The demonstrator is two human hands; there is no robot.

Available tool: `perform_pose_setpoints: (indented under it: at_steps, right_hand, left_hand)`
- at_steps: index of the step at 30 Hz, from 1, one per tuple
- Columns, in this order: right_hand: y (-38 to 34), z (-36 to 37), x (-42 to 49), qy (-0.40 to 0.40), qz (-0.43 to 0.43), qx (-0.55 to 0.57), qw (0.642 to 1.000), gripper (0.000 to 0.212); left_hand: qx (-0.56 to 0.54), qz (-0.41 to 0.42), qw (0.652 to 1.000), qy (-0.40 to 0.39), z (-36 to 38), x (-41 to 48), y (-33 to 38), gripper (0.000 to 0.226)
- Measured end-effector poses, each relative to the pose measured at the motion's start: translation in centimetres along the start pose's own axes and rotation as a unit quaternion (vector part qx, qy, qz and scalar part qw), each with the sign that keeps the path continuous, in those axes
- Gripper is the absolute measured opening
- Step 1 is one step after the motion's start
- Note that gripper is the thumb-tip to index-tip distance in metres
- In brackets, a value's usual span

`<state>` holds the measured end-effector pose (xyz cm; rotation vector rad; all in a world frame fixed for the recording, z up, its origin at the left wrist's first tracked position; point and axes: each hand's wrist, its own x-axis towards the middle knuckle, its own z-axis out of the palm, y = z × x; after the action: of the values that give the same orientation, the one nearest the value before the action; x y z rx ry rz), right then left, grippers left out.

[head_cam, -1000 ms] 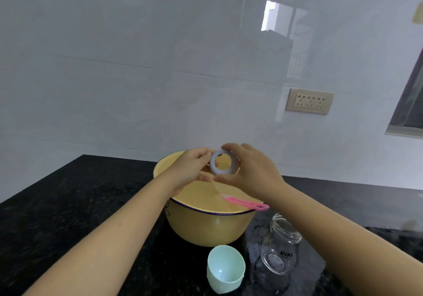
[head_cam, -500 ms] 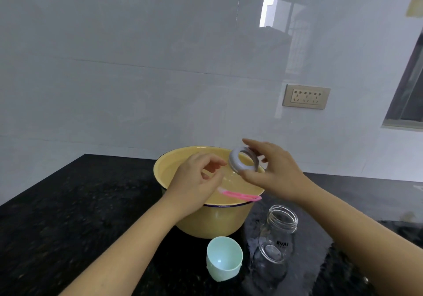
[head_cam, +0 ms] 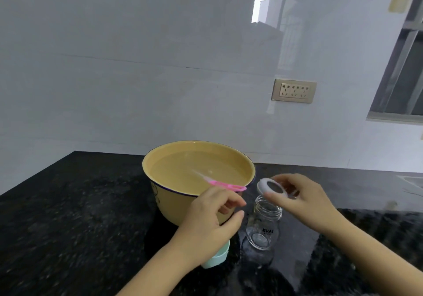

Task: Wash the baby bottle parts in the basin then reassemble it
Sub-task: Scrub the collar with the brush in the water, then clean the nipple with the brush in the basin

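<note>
My right hand (head_cam: 302, 198) grips the white screw ring (head_cam: 272, 187) of the bottle, tilted, just above and slightly behind the mouth of the clear glass bottle (head_cam: 263, 229), which stands upright on the black counter. My left hand (head_cam: 211, 224) hovers empty, fingers loosely curled, just left of the bottle and in front of the yellow basin (head_cam: 160, 195). The basin holds water. A pink brush (head_cam: 225, 185) leans on its front rim with its head in the water. A pale green cap (head_cam: 217, 258) lies under my left wrist, mostly hidden.
The black stone counter (head_cam: 68, 215) runs along a white tiled wall. A wall socket (head_cam: 294, 91) sits behind the basin to the right, and a window (head_cam: 402, 71) is at the far right.
My right hand carried the white ring from over the basin rightward and down to just above the bottle mouth. My left hand let go of the ring and dropped toward the bottle.
</note>
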<state>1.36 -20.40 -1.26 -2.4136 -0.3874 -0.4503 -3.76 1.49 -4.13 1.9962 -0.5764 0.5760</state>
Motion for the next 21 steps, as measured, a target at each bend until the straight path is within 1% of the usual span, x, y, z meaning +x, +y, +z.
perform_pose_setpoints:
  at_steps: [2, 5, 7, 9, 13, 16, 18, 21]
  right_hand:
    - [0.5, 0.5, -0.3, -0.027, -0.012, -0.035, 0.999, 0.044]
    - [0.8, 1.0, -0.6, -0.047, -0.019, -0.054, 0.997, 0.047]
    - [0.9, 1.1, -0.7, -0.047, -0.016, -0.054, 0.997, 0.049]
    - [1.1, 1.1, -0.7, -0.055, -0.011, -0.053, 0.997, 0.049]
    - [1.4, 0.8, -0.9, -0.070, 0.002, -0.053, 0.996, 0.057]
    - [0.5, 0.8, -0.6, -0.070, -0.024, -0.096, 0.993, 0.066]
    - [-0.6, 1.0, 0.0, -0.040, -0.037, -0.090, 0.994, 0.061]
    - [-2.6, 1.5, 1.2, -0.006, -0.047, -0.033, 0.998, 0.043]
  left_hand:
    - [0.001, -0.012, 1.000, -0.006, 0.1, -0.3, -0.1, 0.015]
    - [0.007, -0.034, 0.999, -0.035, 0.3, -0.6, -0.2, 0.008]
    - [0.020, -0.043, 0.997, -0.054, 0.4, -0.9, -0.3, 0.018]
    - [0.030, -0.049, 0.996, -0.067, 0.3, -1.0, -0.4, 0.021]
    - [0.037, -0.047, 0.996, -0.066, -0.1, -1.0, -0.4, 0.024]
    - [0.032, -0.044, 0.997, -0.054, -0.6, -0.7, -0.2, 0.023]
    - [0.028, -0.034, 0.998, -0.042, -1.1, -0.4, 0.0, 0.022]
    - [0.028, -0.023, 0.999, -0.024, -2.1, 0.2, 0.2, 0.021]
